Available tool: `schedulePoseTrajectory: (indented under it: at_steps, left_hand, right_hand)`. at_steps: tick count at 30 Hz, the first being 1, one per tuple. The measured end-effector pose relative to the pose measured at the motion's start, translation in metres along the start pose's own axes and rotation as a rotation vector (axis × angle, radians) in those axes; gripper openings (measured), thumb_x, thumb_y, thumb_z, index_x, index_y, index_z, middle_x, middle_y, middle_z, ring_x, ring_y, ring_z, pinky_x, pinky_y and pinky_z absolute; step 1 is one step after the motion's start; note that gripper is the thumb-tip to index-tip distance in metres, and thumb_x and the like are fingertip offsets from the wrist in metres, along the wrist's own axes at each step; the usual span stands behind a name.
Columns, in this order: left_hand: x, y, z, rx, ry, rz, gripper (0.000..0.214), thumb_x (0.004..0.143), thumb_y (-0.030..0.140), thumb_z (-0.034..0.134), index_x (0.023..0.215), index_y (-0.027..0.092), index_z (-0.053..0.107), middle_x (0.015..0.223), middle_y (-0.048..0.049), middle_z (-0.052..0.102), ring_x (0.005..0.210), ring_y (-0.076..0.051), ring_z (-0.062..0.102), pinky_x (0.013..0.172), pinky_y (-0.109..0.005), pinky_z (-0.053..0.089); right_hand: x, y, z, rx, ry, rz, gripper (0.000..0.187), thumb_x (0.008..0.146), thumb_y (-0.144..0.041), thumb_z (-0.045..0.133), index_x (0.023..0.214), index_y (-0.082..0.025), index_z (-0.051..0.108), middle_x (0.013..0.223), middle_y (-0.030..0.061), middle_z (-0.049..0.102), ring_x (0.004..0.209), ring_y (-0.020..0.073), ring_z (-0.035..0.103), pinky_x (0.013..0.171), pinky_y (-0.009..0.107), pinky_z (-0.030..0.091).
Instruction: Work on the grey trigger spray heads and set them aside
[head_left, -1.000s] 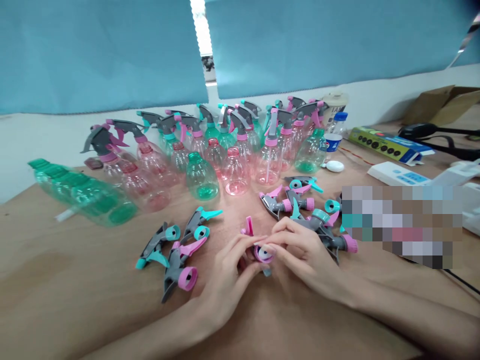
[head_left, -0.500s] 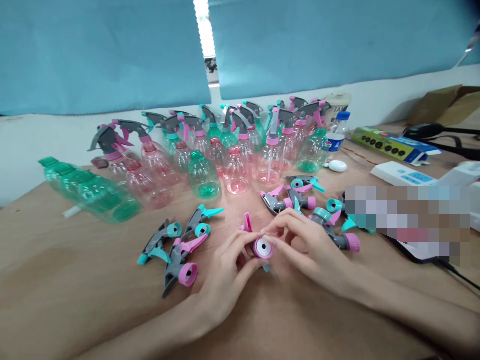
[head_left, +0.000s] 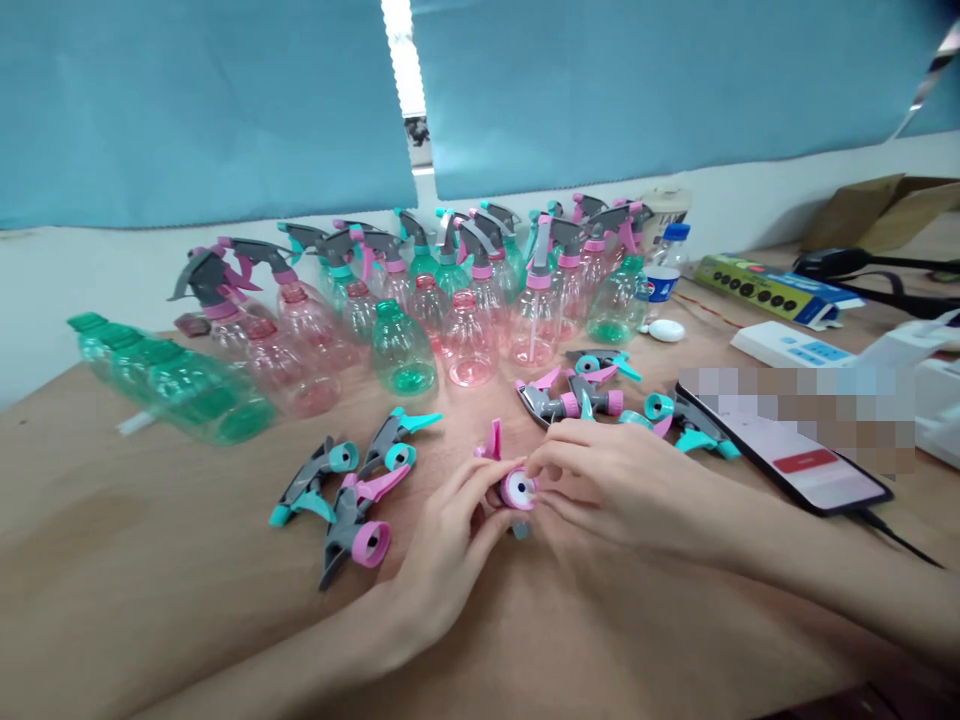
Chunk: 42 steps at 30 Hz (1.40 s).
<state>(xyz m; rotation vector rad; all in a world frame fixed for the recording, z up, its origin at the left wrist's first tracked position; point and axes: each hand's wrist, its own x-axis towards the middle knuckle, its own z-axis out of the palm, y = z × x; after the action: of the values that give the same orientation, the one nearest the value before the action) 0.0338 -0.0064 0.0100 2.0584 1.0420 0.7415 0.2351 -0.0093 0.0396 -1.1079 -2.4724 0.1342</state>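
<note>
Both hands meet over the middle of the wooden table (head_left: pixel 150 600). My left hand (head_left: pixel 450 545) is closed around a grey and pink spray trigger head (head_left: pixel 514 488), whose pink screw collar faces me. My right hand (head_left: pixel 607 485) pinches that same collar from the right with its fingertips. Three loose trigger heads (head_left: pixel 352 490) lie to the left of my hands, and several more trigger heads (head_left: pixel 592 390) lie just beyond my right hand. Pink and green plastic bottles (head_left: pixel 465 340) stand in rows behind, many with trigger heads fitted.
Green bottles (head_left: pixel 172 385) lie on their sides at the left. A phone (head_left: pixel 787 460) with a lit screen and cable rests at the right. Further right are a white power strip (head_left: pixel 795 350), a green box (head_left: pixel 772 285) and a cardboard box (head_left: pixel 877 205).
The trigger head turned in my fingers so its pink collar faces me more squarely. My right hand's fingers lie flatter over it. The phone at the right has come into plain sight.
</note>
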Motion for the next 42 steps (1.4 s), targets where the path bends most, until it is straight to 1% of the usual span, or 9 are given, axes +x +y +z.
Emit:
schedulePoseTrajectory:
  at_steps: [3, 7, 11, 16, 21, 27, 31, 37, 42]
  left_hand:
    - [-0.001, -0.001, 0.000, 0.016, -0.008, 0.033, 0.030, 0.087, 0.012, 0.052, 0.114, 0.025, 0.055, 0.106, -0.0021, 0.058, 0.081, -0.015, 0.056, 0.076, -0.029, 0.048]
    - [-0.004, -0.005, -0.001, 0.025, -0.017, 0.049, 0.031, 0.088, 0.009, 0.049, 0.114, 0.025, 0.053, 0.111, -0.0031, 0.056, 0.098, -0.019, 0.056, 0.086, -0.032, 0.047]
    - [-0.008, -0.009, -0.004, 0.053, 0.000, 0.032, 0.036, 0.088, 0.009, 0.047, 0.119, 0.026, 0.052, 0.116, -0.0042, 0.055, 0.106, -0.021, 0.054, 0.092, -0.037, 0.045]
    - [-0.008, -0.010, -0.007, 0.078, -0.006, 0.029, 0.033, 0.088, 0.009, 0.047, 0.115, 0.024, 0.055, 0.113, -0.0048, 0.056, 0.103, -0.020, 0.055, 0.089, -0.035, 0.047]
    - [-0.007, -0.007, -0.008, 0.127, -0.008, 0.081, 0.028, 0.087, 0.009, 0.048, 0.110, 0.022, 0.057, 0.106, -0.0052, 0.057, 0.097, -0.020, 0.057, 0.086, -0.035, 0.049]
    - [-0.009, -0.004, -0.006, 0.179, -0.057, 0.090, 0.026, 0.087, 0.009, 0.050, 0.107, 0.023, 0.058, 0.100, -0.0039, 0.057, 0.092, -0.020, 0.057, 0.080, -0.032, 0.049]
    - [-0.008, -0.003, -0.006, 0.182, -0.076, 0.085, 0.018, 0.088, 0.011, 0.053, 0.101, 0.022, 0.057, 0.101, -0.0032, 0.057, 0.092, -0.019, 0.056, 0.080, -0.031, 0.048]
    - [-0.008, -0.001, -0.013, 0.211, -0.045, 0.154, 0.029, 0.089, 0.011, 0.052, 0.114, 0.026, 0.053, 0.106, -0.0027, 0.055, 0.097, -0.019, 0.054, 0.082, -0.029, 0.047]
    - [-0.008, 0.005, -0.019, 0.225, -0.022, 0.171, 0.029, 0.089, 0.012, 0.052, 0.115, 0.025, 0.054, 0.104, -0.0026, 0.055, 0.091, -0.017, 0.055, 0.080, -0.028, 0.047]
  right_hand:
    - [0.005, -0.001, -0.004, -0.058, -0.006, -0.026, 0.010, 0.083, -0.015, 0.057, 0.085, -0.018, 0.066, 0.081, 0.0028, 0.066, 0.073, 0.0160, 0.060, 0.055, 0.025, 0.038]
    - [0.012, -0.006, -0.004, -0.052, -0.039, -0.083, 0.013, 0.080, -0.010, 0.060, 0.082, -0.019, 0.069, 0.073, 0.0025, 0.067, 0.066, 0.0156, 0.060, 0.053, 0.025, 0.037]
    - [0.017, -0.009, 0.002, -0.021, -0.098, -0.063, 0.018, 0.081, -0.008, 0.059, 0.080, -0.020, 0.071, 0.075, 0.0024, 0.068, 0.067, 0.0166, 0.061, 0.052, 0.026, 0.036]
    - [0.018, -0.009, 0.009, 0.015, -0.120, -0.096, 0.017, 0.086, -0.011, 0.055, 0.079, -0.018, 0.068, 0.077, 0.0035, 0.068, 0.073, 0.0169, 0.061, 0.056, 0.025, 0.039]
    - [0.013, -0.005, 0.016, 0.021, -0.032, -0.132, 0.019, 0.087, -0.012, 0.051, 0.073, -0.016, 0.063, 0.073, 0.0036, 0.066, 0.067, 0.0152, 0.059, 0.054, 0.025, 0.037]
    - [0.003, -0.007, 0.024, 0.163, 0.059, -0.142, 0.020, 0.091, -0.016, 0.042, 0.082, -0.017, 0.059, 0.073, 0.0030, 0.062, 0.064, 0.0132, 0.056, 0.055, 0.024, 0.038]
    - [0.001, -0.010, 0.021, 0.137, 0.036, -0.057, 0.019, 0.091, -0.018, 0.044, 0.079, -0.017, 0.059, 0.069, 0.0019, 0.062, 0.061, 0.0133, 0.055, 0.054, 0.024, 0.037]
    - [-0.004, -0.011, 0.011, 0.139, 0.068, 0.006, 0.014, 0.088, -0.020, 0.050, 0.081, -0.017, 0.062, 0.074, 0.0019, 0.066, 0.064, 0.0128, 0.057, 0.056, 0.023, 0.037]
    - [0.000, -0.018, 0.006, 0.119, 0.066, 0.014, 0.011, 0.084, -0.019, 0.053, 0.077, -0.017, 0.062, 0.067, 0.0006, 0.063, 0.056, 0.0116, 0.053, 0.051, 0.023, 0.035]
